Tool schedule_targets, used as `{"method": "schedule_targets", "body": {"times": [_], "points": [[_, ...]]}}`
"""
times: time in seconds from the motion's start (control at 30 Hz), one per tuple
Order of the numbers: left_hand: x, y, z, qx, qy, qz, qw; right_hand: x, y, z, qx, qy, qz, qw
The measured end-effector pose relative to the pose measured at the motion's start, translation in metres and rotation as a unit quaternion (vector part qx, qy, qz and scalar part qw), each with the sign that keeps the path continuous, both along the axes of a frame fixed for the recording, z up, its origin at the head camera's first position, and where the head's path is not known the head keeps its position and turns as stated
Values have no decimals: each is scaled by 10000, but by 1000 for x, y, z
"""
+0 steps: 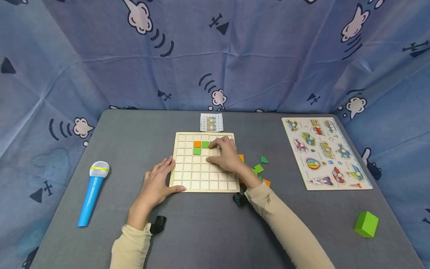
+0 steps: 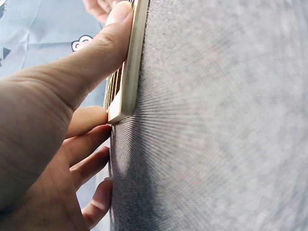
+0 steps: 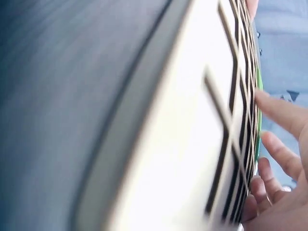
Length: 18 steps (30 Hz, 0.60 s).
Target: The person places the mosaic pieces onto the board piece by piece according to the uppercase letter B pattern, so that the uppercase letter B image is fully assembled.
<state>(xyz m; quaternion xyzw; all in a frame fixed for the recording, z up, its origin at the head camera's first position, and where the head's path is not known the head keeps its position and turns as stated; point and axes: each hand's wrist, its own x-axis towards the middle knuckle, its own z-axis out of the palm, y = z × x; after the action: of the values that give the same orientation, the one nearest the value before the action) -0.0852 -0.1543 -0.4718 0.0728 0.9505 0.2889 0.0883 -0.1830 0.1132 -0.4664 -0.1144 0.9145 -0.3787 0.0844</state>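
Observation:
A pale wooden grid board lies on the table, with an orange square and two green squares set in its upper cells. My left hand rests at the board's near left corner, thumb along the front edge and fairly straight fingers against the left side. Over the upper right of the grid, my right hand touches the board with fingertips and thumb apart. Beneath its fingertips a darker green piece shows edge-on in the right wrist view; its shape is hidden.
Loose green pieces and orange pieces lie right of the board, partly behind the right arm. A small pattern card sits beyond it. A toy microphone lies left; a picture puzzle and a green block are right.

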Motion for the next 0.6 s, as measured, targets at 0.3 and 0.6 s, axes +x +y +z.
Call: {"method": "schedule_targets", "body": {"times": [0.3,0.6], "points": [[1,0,-1,26,23,19,10000,9,53,5,55,-150,50,9999],[1,1,-2,2,50,8,10000,17,103,8,151,-560,390,9976]]}}
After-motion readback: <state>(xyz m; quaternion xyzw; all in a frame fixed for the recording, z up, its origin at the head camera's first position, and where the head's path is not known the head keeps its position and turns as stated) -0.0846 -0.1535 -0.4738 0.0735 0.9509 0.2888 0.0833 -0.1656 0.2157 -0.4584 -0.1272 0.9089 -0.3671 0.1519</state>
